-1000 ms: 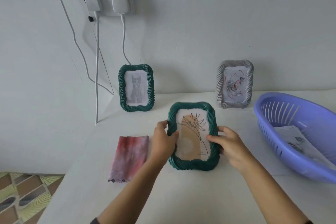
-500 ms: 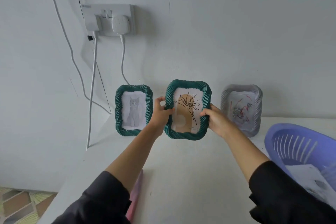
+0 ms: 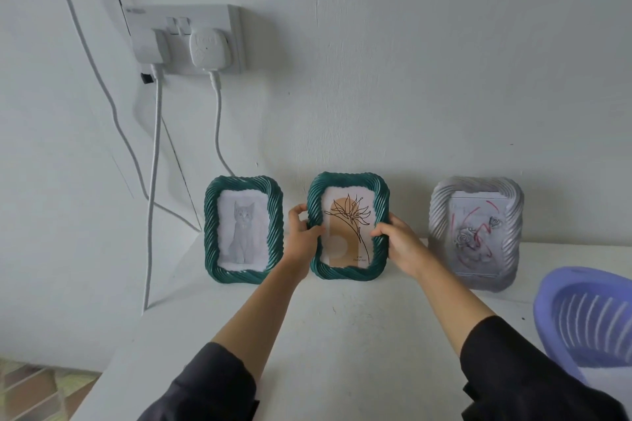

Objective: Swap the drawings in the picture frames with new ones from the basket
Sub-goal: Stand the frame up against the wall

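Note:
A green twisted-rim frame with a flower drawing (image 3: 349, 225) stands upright at the back of the white table (image 3: 335, 335), close to the wall. My left hand (image 3: 301, 237) grips its left edge and my right hand (image 3: 398, 243) grips its right edge. Left of it stands a green frame with a cat drawing (image 3: 244, 229). To the right a grey frame with a rose drawing (image 3: 475, 232) leans at the wall. The purple basket (image 3: 588, 318) sits at the right edge, its contents out of view.
A wall socket (image 3: 186, 37) with two plugs hangs above the cat frame; white cables (image 3: 152, 188) drop to the table's back left corner. Patterned floor tiles (image 3: 30, 386) show at the lower left past the table edge.
Both hands carried the flower frame from the table's middle to the back, between the cat frame and the grey frame, and set its base down. The view tilted upward.

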The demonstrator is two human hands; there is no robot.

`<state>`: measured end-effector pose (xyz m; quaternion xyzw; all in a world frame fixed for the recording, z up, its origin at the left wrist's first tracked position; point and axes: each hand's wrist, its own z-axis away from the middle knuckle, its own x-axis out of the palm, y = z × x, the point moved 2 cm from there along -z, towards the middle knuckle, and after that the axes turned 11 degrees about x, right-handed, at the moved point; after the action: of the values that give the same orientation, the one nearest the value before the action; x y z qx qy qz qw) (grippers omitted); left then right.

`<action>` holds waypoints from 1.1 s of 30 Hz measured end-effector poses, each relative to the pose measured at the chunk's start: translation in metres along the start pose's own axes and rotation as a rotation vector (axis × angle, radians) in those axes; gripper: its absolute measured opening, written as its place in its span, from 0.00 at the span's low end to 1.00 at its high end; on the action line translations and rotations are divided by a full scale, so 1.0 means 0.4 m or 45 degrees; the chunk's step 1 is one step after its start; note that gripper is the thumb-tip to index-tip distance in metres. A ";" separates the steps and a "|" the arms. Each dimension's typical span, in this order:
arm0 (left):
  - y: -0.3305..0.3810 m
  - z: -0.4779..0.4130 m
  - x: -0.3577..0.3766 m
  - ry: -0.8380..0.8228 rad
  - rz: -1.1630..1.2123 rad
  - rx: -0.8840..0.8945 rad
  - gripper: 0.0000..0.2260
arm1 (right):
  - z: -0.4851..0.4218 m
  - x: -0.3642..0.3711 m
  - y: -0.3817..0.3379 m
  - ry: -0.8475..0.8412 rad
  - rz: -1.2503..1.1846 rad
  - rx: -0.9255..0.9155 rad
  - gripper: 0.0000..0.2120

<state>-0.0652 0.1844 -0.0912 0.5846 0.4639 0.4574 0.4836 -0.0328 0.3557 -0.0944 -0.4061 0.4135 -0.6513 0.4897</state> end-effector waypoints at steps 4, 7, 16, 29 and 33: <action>-0.015 0.002 -0.002 0.020 -0.012 0.003 0.19 | -0.002 0.000 0.006 0.026 0.080 -0.019 0.11; -0.016 0.007 -0.004 0.038 -0.018 0.020 0.19 | 0.005 -0.001 0.016 0.042 0.165 -0.034 0.09; -0.047 0.062 -0.020 0.120 -0.123 0.013 0.19 | 0.044 -0.019 0.045 0.139 0.216 -0.109 0.16; -0.030 0.091 -0.027 0.104 -0.263 0.020 0.20 | 0.089 -0.021 0.044 0.172 0.341 -0.041 0.23; -0.029 0.093 -0.025 0.108 -0.299 0.000 0.20 | 0.096 -0.022 0.047 0.191 0.391 -0.019 0.25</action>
<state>-0.0311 0.1706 -0.1077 0.5064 0.5493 0.4219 0.5137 0.0106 0.3553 -0.1006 -0.2921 0.5109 -0.5944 0.5481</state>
